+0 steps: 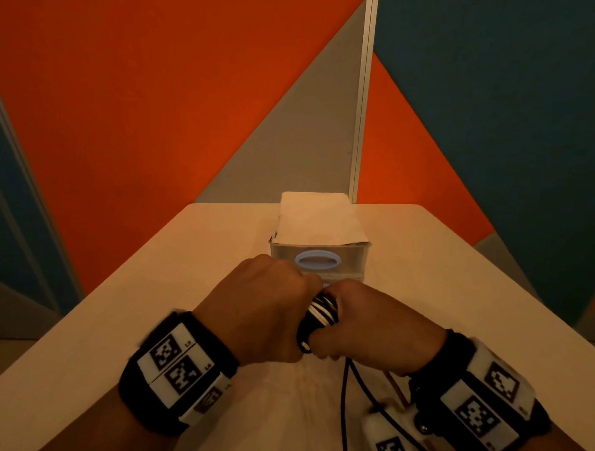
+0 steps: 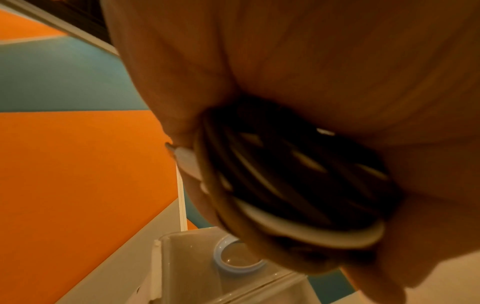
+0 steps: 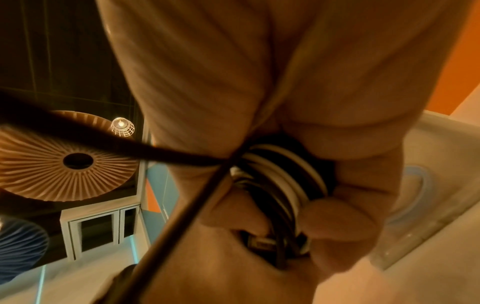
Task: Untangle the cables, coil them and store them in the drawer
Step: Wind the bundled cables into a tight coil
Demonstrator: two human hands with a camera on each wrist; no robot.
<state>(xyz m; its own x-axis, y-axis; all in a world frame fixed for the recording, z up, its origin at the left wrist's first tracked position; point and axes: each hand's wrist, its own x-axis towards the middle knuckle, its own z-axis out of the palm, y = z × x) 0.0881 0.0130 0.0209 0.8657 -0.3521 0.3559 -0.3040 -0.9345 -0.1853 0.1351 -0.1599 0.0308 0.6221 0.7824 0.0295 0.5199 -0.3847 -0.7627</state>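
A tight coil of black and white cables (image 1: 320,311) sits between my two hands, just in front of the small clear drawer unit (image 1: 351,258) with a pale blue oval handle (image 1: 317,260). My left hand (image 1: 268,312) grips the coil (image 2: 293,181) from the left, fingers curled round it. My right hand (image 1: 370,327) holds the same coil (image 3: 283,174) from the right, thumb near a connector (image 3: 261,244). Loose black cable strands (image 1: 345,398) trail from the coil toward me across the table. The drawer front (image 2: 197,267) looks closed.
The pale table (image 1: 170,288) ends at orange, grey and blue partition walls (image 1: 141,99). A folded paper or lid lies on top of the drawer unit (image 1: 318,219). A thin brown cable (image 1: 396,386) runs under my right wrist.
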